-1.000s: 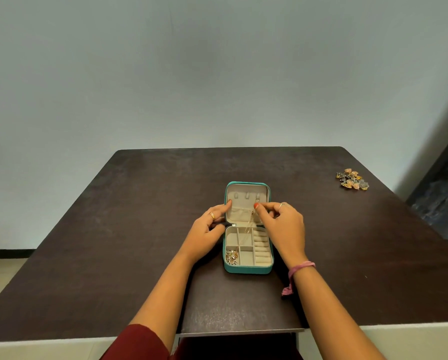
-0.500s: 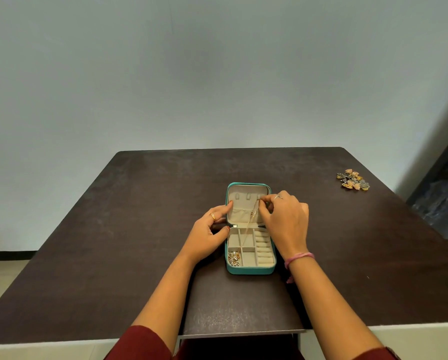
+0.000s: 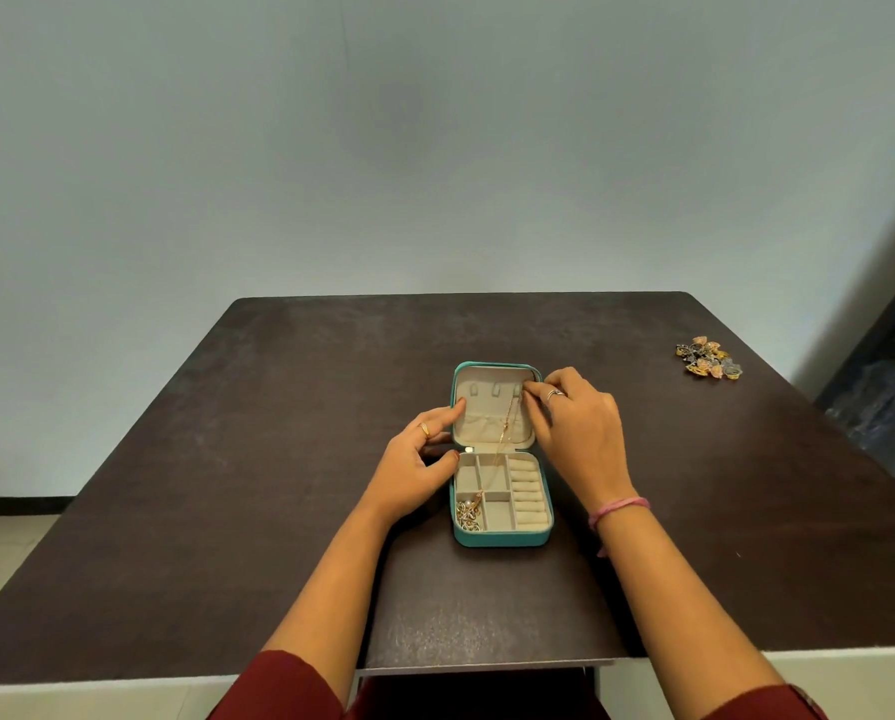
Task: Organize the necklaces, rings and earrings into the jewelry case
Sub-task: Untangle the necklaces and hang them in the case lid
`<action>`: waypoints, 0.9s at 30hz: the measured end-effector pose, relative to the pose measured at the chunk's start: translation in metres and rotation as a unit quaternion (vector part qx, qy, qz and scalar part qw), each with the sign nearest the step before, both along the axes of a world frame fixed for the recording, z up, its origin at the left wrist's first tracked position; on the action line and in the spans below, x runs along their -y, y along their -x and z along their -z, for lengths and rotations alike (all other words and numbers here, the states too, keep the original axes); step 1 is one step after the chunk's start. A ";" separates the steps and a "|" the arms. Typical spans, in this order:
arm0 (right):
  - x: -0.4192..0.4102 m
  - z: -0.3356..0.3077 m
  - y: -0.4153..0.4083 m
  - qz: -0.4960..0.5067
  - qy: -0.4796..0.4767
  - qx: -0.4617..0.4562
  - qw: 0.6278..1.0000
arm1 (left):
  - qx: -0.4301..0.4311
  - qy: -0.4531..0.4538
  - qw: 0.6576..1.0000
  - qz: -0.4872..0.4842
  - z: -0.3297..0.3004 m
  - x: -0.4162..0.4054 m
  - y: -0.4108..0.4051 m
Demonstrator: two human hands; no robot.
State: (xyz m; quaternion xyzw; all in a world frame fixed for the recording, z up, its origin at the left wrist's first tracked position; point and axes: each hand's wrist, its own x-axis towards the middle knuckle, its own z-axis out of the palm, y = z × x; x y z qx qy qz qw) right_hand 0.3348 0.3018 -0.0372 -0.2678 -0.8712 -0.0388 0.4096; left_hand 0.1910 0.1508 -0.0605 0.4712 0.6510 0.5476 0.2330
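On the dark brown tabletop (image 3: 279,511), the open teal jewelry case (image 3: 502,537) lies between both hands. Since a moment ago the right hand (image 3: 578,428) has shifted toward the lid's right hook, pinching the thin gold chain necklace (image 3: 502,439). Left hand (image 3: 417,470), fingers relaxed, steadies the lid's left edge as before.

Dark brown table (image 3: 279,459) against pale grey wall (image 3: 435,148); dark doorway (image 3: 892,387) far right.

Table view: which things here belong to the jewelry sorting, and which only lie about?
Belong: teal jewelry case, gold necklace, jewelry pile, left hand, right hand.
Lying about: only the dark table itself; nothing else visible.
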 end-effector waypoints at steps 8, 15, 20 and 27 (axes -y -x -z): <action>0.011 0.002 0.004 0.062 0.001 -0.042 0.997 | 0.006 -0.002 1.000 0.003 -0.001 0.000 0.000; 0.017 0.006 0.012 0.081 0.005 -0.025 0.996 | 0.011 -0.004 1.000 -0.003 -0.001 0.001 -0.001; 0.009 0.002 0.012 0.089 -0.035 0.019 0.995 | 0.013 -0.005 1.000 -0.007 0.001 0.001 0.001; 0.008 -0.016 0.010 0.012 -0.009 0.019 1.000 | 0.045 -0.013 0.998 -0.037 0.000 0.000 0.000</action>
